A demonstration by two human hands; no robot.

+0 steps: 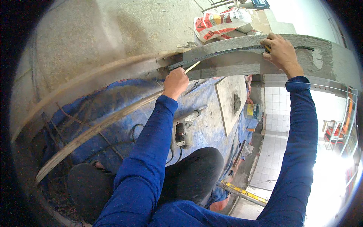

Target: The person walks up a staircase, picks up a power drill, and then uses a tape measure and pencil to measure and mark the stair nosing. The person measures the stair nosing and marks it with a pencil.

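My left hand (176,83) is closed around a pale pencil (192,67), its end pointing up and right over the grey cement-coated ledge (321,62). Along that ledge stretches a dark tape measure blade (223,52), running from just above my left hand to my right hand. Farther right, my right hand (280,54) grips the tape measure case (268,49), of which only a bit of black and yellow shows between the fingers. A short black strap (304,47) lies on the ledge to the right of that hand.
Below the ledge, a power drill (182,134) with a cord lies on a blue tarp (124,130). A board (229,102) carries a lump of mortar. A wooden strip (98,125) crosses at left. Red-and-white bags (219,24) sit beyond the ledge; a yellow spirit level (245,193) lies lower right.
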